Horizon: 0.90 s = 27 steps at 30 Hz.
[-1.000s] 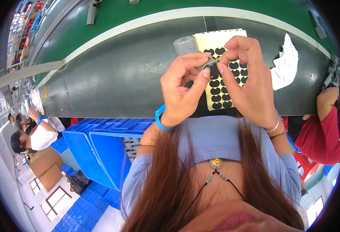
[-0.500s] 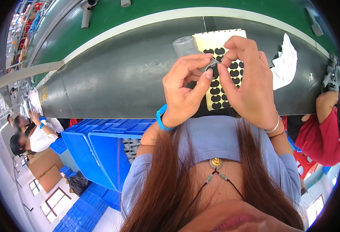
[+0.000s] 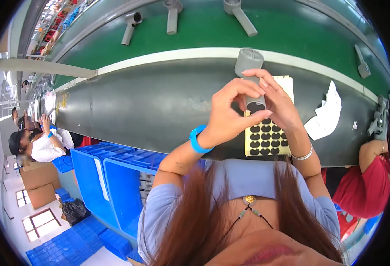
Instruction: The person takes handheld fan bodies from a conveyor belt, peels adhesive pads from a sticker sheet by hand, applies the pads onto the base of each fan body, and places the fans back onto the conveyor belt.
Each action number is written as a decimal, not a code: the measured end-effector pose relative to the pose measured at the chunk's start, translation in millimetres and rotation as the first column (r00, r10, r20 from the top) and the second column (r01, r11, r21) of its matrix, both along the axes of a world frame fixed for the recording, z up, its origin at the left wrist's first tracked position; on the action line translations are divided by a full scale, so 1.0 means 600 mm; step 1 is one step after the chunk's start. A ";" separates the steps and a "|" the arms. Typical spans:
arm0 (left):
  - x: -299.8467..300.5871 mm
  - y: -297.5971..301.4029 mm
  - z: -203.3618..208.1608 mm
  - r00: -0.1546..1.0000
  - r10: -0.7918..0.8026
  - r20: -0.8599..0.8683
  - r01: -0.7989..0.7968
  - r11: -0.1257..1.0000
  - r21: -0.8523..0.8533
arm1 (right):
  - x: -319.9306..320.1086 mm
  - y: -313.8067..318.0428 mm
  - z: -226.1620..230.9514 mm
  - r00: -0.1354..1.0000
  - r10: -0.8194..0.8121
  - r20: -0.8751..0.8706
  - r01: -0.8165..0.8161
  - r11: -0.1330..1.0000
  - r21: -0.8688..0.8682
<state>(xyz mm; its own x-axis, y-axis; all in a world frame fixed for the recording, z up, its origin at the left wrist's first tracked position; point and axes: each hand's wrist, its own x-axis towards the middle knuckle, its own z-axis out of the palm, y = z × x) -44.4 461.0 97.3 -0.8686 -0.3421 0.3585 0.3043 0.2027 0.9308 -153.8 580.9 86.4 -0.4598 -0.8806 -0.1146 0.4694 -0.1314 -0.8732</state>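
A grey hair dryer housing (image 3: 249, 62) is held over the bench, its round barrel pointing away from me and the end of its handle toward me. My left hand (image 3: 230, 104) is closed around the left side of the handle, thumb near its end. From the other side my right hand (image 3: 284, 108) wraps the handle too, its fingers meeting the left ones. A black oval sticker (image 3: 256, 106) shows on the handle's end between my thumbs. Beneath the hands lies a pale yellow sheet (image 3: 247, 146) with rows of black stickers, partly covered by them.
Crumpled white paper (image 3: 325, 116) lies right of the sheet on the dark bench (image 3: 141, 102). Beyond a pale rail, a green conveyor (image 3: 199, 33) carries several grey housings. Blue crates (image 3: 124, 193) stand at my left. Co-workers sit at far left and right, the latter in a red sleeve (image 3: 365, 186).
My right hand has gone from a pinch at the handle's end to wrapping around the handle. The housing now points more straight away from me. The view has shifted, showing more of the conveyor.
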 end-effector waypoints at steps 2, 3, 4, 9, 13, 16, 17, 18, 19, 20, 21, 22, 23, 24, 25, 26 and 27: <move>-0.023 -0.018 -0.006 1.000 -0.005 0.007 0.005 0.994 -0.107 | -0.021 -0.017 0.005 0.998 -0.024 -0.056 0.024 1.000 -0.001; -0.036 -0.030 -0.015 1.000 -0.015 -0.013 0.012 0.989 -0.148 | -0.036 -0.026 0.005 0.994 -0.055 -0.098 0.056 0.998 0.010; -0.053 -0.046 -0.027 0.997 -0.020 -0.079 0.002 0.977 -0.213 | -0.059 -0.036 0.017 0.985 -0.054 -0.163 0.070 0.993 0.094; -0.133 -0.205 -0.088 0.925 0.372 -0.074 -0.371 0.847 -0.382 | -0.316 -0.050 -0.080 0.332 -0.052 -0.942 0.597 0.785 0.167; -0.166 -0.407 -0.177 0.574 0.817 -0.056 -0.511 0.304 -0.804 | -0.502 -0.011 -0.155 0.023 0.267 -0.963 0.850 0.502 0.159; -0.163 -0.467 -0.193 0.459 0.888 0.002 -0.483 0.252 -0.838 | -0.492 -0.023 -0.146 -0.156 0.586 -0.795 0.932 0.353 0.077; -0.160 -0.477 -0.191 0.436 0.898 0.051 -0.471 0.276 -0.838 | -0.462 -0.047 -0.126 -0.277 0.520 -0.808 0.903 0.428 -0.034; -0.157 -0.489 -0.193 0.439 0.898 0.039 -0.496 0.279 -0.822 | -0.431 -0.069 -0.110 -0.389 0.446 -0.806 0.859 0.491 -0.143; -0.165 -0.488 -0.187 0.397 0.917 0.049 -0.504 0.263 -0.823 | -0.401 -0.093 -0.100 -0.379 0.354 -0.855 0.822 0.554 -0.135; -0.170 -0.488 -0.182 0.429 0.901 0.061 -0.565 0.320 -0.760 | -0.391 -0.112 -0.121 -0.314 0.207 -0.927 0.723 0.685 -0.092; -0.163 -0.493 -0.183 0.439 0.895 0.075 -0.626 0.365 -0.690 | -0.334 -0.150 -0.099 -0.045 0.162 -0.986 0.668 0.738 0.091; -0.163 -0.496 -0.176 0.477 0.877 0.061 -0.692 0.417 -0.590 | -0.304 -0.174 -0.112 -0.025 0.028 -0.999 0.535 0.845 0.010; -0.165 -0.493 -0.166 0.509 0.860 0.045 -0.744 0.465 -0.480 | -0.285 -0.199 -0.133 -0.036 0.006 -0.999 0.466 0.885 -0.012; -0.164 -0.484 -0.153 0.596 0.802 -0.041 -0.777 0.564 -0.280 | -0.255 -0.219 -0.123 0.008 0.131 -0.991 0.468 0.875 0.120; -0.165 -0.467 -0.131 0.662 0.735 -0.145 -0.748 0.660 -0.073 | -0.233 -0.233 -0.115 0.006 0.235 -0.972 0.486 0.848 0.209; -0.165 -0.448 -0.098 0.717 0.680 -0.151 -0.689 0.725 -0.004 | -0.227 -0.238 -0.141 -0.148 0.135 -0.980 0.509 0.859 0.042; -0.162 -0.424 -0.064 0.767 0.621 -0.160 -0.620 0.782 0.064 | -0.229 -0.242 -0.148 -0.146 0.145 -0.979 0.534 0.844 0.045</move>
